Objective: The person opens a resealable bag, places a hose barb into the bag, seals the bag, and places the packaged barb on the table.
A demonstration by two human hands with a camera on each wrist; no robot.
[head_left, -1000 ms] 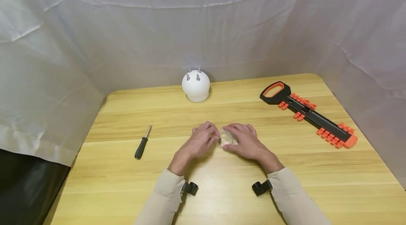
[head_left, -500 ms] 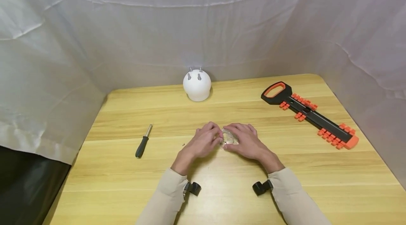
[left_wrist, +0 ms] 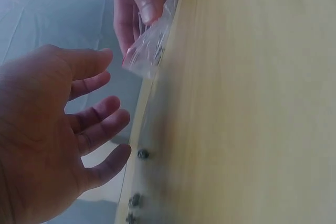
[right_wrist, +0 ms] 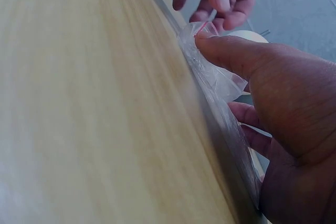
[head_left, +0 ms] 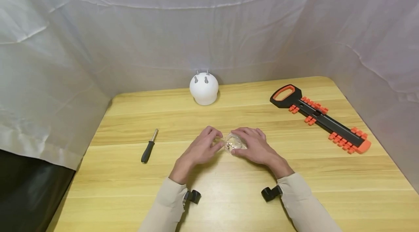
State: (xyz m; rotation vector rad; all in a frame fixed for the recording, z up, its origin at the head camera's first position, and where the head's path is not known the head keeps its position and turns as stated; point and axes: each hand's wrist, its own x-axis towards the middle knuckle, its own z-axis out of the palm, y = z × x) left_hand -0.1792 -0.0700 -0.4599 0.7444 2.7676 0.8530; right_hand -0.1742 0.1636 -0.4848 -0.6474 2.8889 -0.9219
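Note:
My right hand [head_left: 256, 147] grips a small clear zip bag [head_left: 237, 142], fingers and thumb curved around it on the table. Small dark and shiny metal pieces [head_left: 228, 146] show at the bag's left end. In the right wrist view, the thumb lies on the bag [right_wrist: 223, 82] close to its red seal line. My left hand [head_left: 200, 148] hovers just left of the bag's mouth. The left wrist view shows that hand [left_wrist: 63, 114] with fingers loosely bent and nothing in them. Several small dark pieces [left_wrist: 143, 153] lie on the table beside its fingertips.
A screwdriver [head_left: 148, 150] with a black handle lies to the left. At the back stands a white rounded object [head_left: 204, 90] with several metal posts on top. A black tool [head_left: 322, 119] with orange clips lies at the right. Grey cloth [head_left: 209, 35] hangs around the table.
My left hand has drawn back left from the bag, its fingers apart from the mouth. The right hand keeps its hold on the bag in the same spot.

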